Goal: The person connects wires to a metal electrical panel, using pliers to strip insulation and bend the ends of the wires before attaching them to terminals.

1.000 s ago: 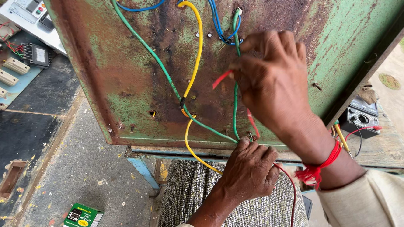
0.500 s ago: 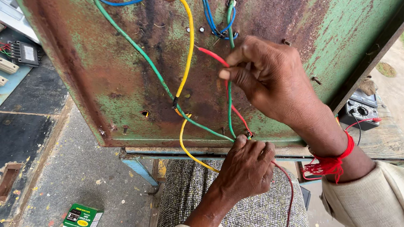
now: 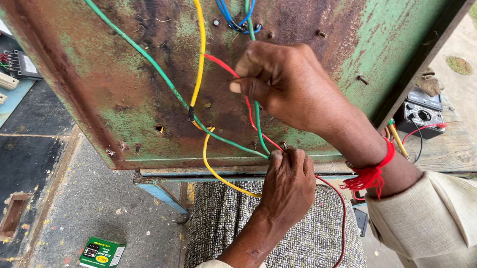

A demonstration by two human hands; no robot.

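Currently the right hand (image 3: 291,82) pinches the red wire (image 3: 220,64) between thumb and fingers (image 3: 248,87) against the rusty green metal panel (image 3: 114,93). Below it, the left hand (image 3: 288,181) is closed at the panel's lower edge, where red, green wire (image 3: 144,54) and yellow wire (image 3: 200,43) meet; its grip is hidden. A multimeter (image 3: 419,114) lies well right of the fingers.

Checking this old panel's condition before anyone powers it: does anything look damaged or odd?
Yes. The green metal panel is heavily rusted, paint flaking across its middle and left edge. Loose red, yellow and green wires cross it untidily. The right hand pinches the red wire; the left hand grips wires at the bottom edge.
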